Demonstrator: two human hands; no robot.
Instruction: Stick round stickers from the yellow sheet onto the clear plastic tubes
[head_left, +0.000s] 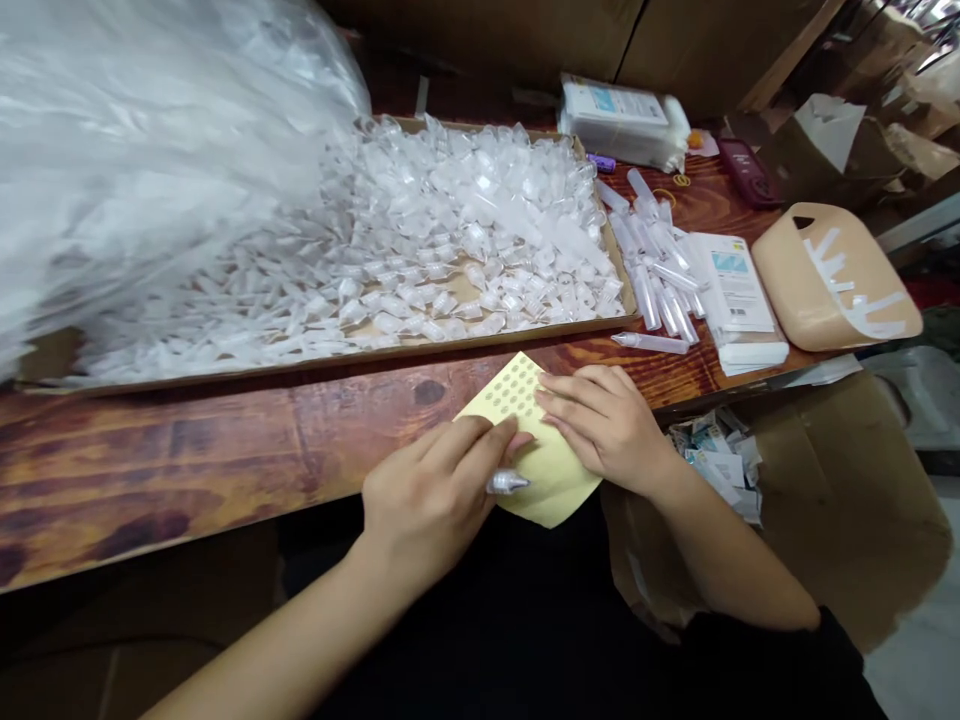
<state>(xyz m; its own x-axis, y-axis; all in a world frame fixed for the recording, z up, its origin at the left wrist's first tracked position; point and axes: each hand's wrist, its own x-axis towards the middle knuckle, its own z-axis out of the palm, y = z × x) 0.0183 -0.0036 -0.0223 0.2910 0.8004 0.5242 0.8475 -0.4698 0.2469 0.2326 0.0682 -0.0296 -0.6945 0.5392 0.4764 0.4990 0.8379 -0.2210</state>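
Observation:
A yellow sheet (pixel 551 480) with rows of small round grey stickers lies at the table's front edge, its lower part reaching past the edge. My left hand (pixel 435 490) is closed around a small clear tube with a pointed tip (pixel 508 483), and its fingertips touch the sheet. On the sheet's right side rests my right hand (pixel 607 425), fingers stretched out over the stickers. Whether its thumb holds anything is hidden.
A shallow cardboard tray (pixel 450 345) full of clear pointed caps lies behind my hands, partly under a large plastic bag (pixel 150 150). To the right are clear tubes (pixel 660 260), printed packets (pixel 739 290), a beige basket (pixel 817 270) and, lower down, a cardboard box (pixel 840 490).

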